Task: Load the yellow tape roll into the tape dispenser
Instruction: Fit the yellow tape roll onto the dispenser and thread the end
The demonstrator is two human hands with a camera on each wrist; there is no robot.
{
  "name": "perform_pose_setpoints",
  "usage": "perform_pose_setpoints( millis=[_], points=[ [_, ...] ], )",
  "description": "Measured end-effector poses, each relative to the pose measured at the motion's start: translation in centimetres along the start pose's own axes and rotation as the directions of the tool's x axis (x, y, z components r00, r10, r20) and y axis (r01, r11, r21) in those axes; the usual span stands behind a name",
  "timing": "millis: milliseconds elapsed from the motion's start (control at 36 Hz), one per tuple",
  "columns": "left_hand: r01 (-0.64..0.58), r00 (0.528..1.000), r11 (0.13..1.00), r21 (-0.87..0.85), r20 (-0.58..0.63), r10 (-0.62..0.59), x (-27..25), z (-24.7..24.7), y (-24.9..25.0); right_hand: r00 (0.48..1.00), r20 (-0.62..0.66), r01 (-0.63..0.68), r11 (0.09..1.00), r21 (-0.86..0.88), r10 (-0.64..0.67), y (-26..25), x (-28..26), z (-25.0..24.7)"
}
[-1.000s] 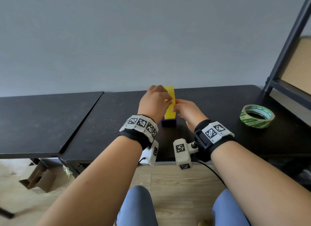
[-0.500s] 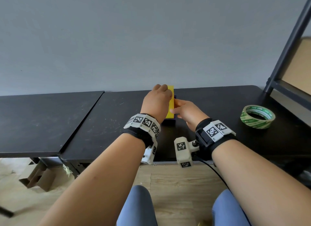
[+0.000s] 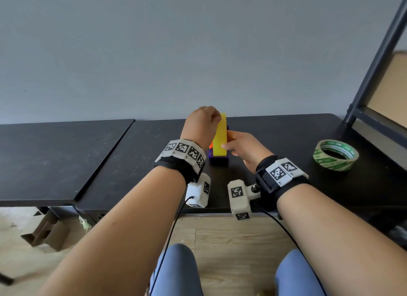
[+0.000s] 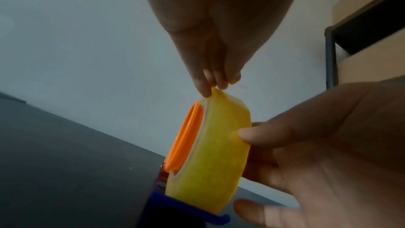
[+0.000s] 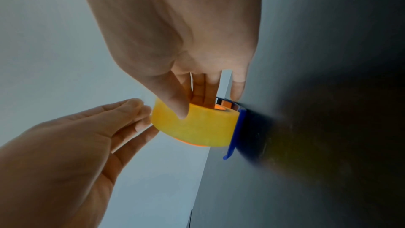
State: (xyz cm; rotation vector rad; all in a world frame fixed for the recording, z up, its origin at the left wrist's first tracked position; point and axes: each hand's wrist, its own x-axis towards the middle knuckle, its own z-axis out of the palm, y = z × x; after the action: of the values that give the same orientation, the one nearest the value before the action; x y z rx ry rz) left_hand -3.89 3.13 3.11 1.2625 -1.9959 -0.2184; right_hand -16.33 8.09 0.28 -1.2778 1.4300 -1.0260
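While the right hand [image 3: 240,149] is steadying the yellow tape roll [image 3: 220,137] in the tape dispenser [image 3: 218,158] on the bench [image 3: 275,130], its grip curled round the roll, the left hand [image 3: 201,124] is pinching the roll's top; pressing straight down should seat it squarely.

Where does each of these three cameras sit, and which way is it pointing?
Head: worn on the head, looking forward and down at the black table; shows both forearms, knees, left hand and right hand.
Left wrist: under the left wrist, looking along the fingers pinching the top of the yellow tape roll.
Right wrist: under the right wrist, looking along the hand, whose thumb lies on the roll.
Shared: all three show the roll in the blue tape dispenser; only the head view shows the green tape roll.
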Motion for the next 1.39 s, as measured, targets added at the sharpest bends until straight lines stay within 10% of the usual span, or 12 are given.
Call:
perform_pose_setpoints(
  millis=[278,500,861,1389],
  points=[
    [0.268,0.959,0.914,-0.306,-0.006,-0.283,-0.7,-0.1,-1.3,0.988,-0.134,0.091,0.987,0.130,-0.073,0.0,0.4,-0.3],
    [0.489,0.872,0.733,-0.473,0.253,-0.418,-1.1,0.8,-3.2,0.920,-0.233,0.291,0.947,-0.140,-0.317,0.0,1.0,0.0],
    [0.464,0.886,0.684,-0.563,0.288,-0.364,-1.1,2.0,-3.3,0.825,-0.382,0.361,0.908,-0.210,-0.417,0.1,1.9,0.4],
    [0.396,0.916,0.722,-0.567,0.293,-0.273,-2.5,1.7,-3.4,0.819,-0.425,0.374,0.920,-0.116,-0.386,-0.4,2.6,0.0]
  ],
)
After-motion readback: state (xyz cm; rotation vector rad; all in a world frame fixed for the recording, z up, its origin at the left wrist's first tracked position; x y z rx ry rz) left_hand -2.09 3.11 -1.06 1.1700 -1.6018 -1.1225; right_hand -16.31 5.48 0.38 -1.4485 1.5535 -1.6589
